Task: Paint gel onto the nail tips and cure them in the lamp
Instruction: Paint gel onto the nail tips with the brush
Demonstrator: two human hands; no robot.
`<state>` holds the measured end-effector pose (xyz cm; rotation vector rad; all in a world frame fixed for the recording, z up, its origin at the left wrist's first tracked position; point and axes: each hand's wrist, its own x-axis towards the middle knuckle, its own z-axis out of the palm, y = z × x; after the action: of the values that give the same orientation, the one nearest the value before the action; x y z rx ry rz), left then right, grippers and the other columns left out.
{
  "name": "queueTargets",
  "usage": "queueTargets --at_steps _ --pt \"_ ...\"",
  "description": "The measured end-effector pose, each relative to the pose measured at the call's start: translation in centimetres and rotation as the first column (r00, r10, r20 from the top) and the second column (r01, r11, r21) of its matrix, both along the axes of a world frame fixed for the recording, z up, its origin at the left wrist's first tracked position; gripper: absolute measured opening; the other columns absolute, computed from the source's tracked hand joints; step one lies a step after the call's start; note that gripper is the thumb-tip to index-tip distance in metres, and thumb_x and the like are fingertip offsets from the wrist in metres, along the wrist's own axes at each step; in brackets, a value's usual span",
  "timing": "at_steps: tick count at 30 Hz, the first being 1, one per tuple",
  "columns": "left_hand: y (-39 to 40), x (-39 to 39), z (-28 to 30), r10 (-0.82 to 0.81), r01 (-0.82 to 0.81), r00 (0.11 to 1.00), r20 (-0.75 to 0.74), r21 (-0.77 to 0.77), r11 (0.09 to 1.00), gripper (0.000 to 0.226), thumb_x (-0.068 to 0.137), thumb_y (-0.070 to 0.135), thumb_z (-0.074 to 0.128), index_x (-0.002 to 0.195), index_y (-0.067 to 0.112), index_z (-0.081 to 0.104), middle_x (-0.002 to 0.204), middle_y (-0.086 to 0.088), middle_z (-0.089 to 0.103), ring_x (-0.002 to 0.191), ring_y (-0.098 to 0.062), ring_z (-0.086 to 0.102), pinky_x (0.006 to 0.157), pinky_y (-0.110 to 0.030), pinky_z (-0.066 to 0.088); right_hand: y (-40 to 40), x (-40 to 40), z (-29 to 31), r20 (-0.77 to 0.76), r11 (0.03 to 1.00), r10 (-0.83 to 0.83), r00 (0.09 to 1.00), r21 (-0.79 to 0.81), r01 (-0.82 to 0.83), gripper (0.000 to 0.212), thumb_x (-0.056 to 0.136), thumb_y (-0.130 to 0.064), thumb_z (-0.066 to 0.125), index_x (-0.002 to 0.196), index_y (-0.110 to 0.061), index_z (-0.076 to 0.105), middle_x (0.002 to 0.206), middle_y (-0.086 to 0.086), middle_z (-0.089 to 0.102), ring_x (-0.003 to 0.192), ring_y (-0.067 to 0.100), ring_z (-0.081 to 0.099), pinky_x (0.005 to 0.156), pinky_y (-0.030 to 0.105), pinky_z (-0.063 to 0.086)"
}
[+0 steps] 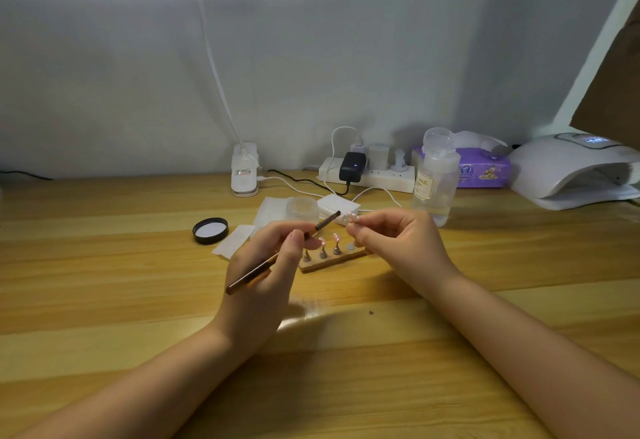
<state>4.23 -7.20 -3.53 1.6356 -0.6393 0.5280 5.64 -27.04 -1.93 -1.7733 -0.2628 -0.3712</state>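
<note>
My left hand (266,276) grips a thin copper-coloured gel brush (254,274), its dark tip (329,219) pointing up and right. My right hand (391,244) pinches a small pale nail tip (351,219) right at the brush tip. Below the hands lies a wooden holder strip (332,260) with three small stands carrying pinkish nail tips (335,238). A clear open gel jar (302,208) stands behind the hands, with its black lid (210,230) to the left. The white curing lamp (568,168) sits at the far right.
A clear liquid bottle (433,179) stands right of the hands. Behind it are a purple tissue pack (481,170), a white power strip (367,172) with plugs and a clip lamp base (245,170). White wipes (235,239) lie by the lid. A brown board (613,92) leans at the right.
</note>
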Motion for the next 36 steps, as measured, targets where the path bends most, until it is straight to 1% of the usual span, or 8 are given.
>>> queueTargets --at_steps 3,7,11,15,19,24,29,36 --pt "-0.1 -0.3 0.1 0.016 -0.016 1.000 -0.005 0.002 1.000 0.021 0.094 0.014 0.049 0.105 0.012 0.067 0.092 0.003 0.073 0.089 -0.010 0.069 0.075 -0.019 0.053 -0.2 -0.1 0.7 0.018 0.998 -0.036 0.999 -0.043 0.037 0.007 0.080 -0.019 0.075 0.087 -0.019 0.076 0.075 -0.001 0.073 0.072 0.016 0.069 0.066 0.025 0.057" --pt "-0.2 -0.4 0.2 0.033 -0.036 0.998 0.047 0.069 0.997 0.020 0.094 0.014 0.052 0.109 0.015 0.066 0.095 0.012 0.070 0.091 -0.005 0.067 0.075 -0.017 0.052 -1.1 0.0 2.7 0.114 0.994 -0.099 0.988 -0.032 0.103 0.004 0.081 -0.022 0.073 0.085 -0.023 0.074 0.072 -0.005 0.072 0.068 0.009 0.067 0.063 0.019 0.055" --pt "-0.2 -0.5 0.3 0.028 -0.033 0.997 0.068 0.075 0.997 0.026 0.093 0.029 0.049 0.110 0.020 0.066 0.099 0.010 0.070 0.092 -0.007 0.066 0.076 -0.018 0.052 -2.0 0.1 4.0 0.160 0.980 -0.185 0.970 -0.040 0.193 0.003 0.081 -0.024 0.074 0.084 -0.026 0.073 0.072 -0.008 0.072 0.068 0.007 0.066 0.063 0.021 0.056" --pt "-0.1 -0.5 0.2 0.026 -0.030 0.999 0.042 0.088 0.996 0.025 0.091 0.032 0.051 0.108 0.022 0.067 0.096 0.011 0.069 0.093 -0.011 0.066 0.077 -0.019 0.052 -2.2 -0.2 2.6 0.105 0.972 -0.142 0.984 -0.173 0.158 0.005 0.081 -0.023 0.073 0.081 -0.028 0.071 0.072 -0.016 0.070 0.068 -0.001 0.064 0.060 0.011 0.049" --pt "-0.3 -0.7 0.4 -0.001 -0.002 1.000 0.027 0.095 0.995 0.021 0.090 0.032 0.054 0.106 0.027 0.066 0.096 0.013 0.070 0.091 -0.010 0.067 0.075 -0.018 0.052 -2.0 -0.7 0.2 0.075 0.969 -0.164 0.984 -0.174 0.175 0.007 0.081 -0.023 0.075 0.080 -0.030 0.073 0.073 -0.014 0.071 0.067 0.002 0.063 0.060 0.015 0.050" --pt "-0.4 -0.8 0.3 -0.024 0.014 0.997 0.068 0.150 0.989 0.026 0.091 0.028 0.053 0.109 0.017 0.067 0.096 0.006 0.073 0.092 -0.009 0.068 0.076 -0.019 0.052 -1.3 -0.4 -1.5 0.166 0.945 -0.170 0.971 -0.253 0.209 0.022 0.079 -0.015 0.076 0.078 -0.037 0.071 0.073 -0.021 0.069 0.068 -0.003 0.059 0.060 0.008 0.042" --pt "-0.5 -1.0 0.4 -0.003 -0.023 0.995 0.096 0.266 0.964 0.035 0.090 0.033 0.052 0.111 0.009 0.069 0.098 0.001 0.073 0.093 -0.014 0.068 0.078 -0.024 0.051 -1.1 -0.1 -2.0 0.322 0.882 -0.194 0.927 -0.356 0.309 0.016 0.075 -0.009 0.079 0.081 -0.024 0.075 0.076 -0.019 0.066 0.078 0.002 0.059 0.067 0.004 0.040" --pt "-0.5 -1.0 0.3 0.011 -0.059 0.988 0.152 0.312 0.948 0.032 0.091 0.031 0.053 0.111 0.013 0.070 0.100 0.004 0.073 0.092 -0.012 0.067 0.076 -0.025 0.051 -1.1 -0.2 -1.9 0.363 0.839 -0.201 0.910 -0.416 0.352 0.011 0.076 -0.011 0.079 0.083 -0.019 0.077 0.079 -0.015 0.068 0.077 -0.004 0.057 0.073 0.010 0.039"
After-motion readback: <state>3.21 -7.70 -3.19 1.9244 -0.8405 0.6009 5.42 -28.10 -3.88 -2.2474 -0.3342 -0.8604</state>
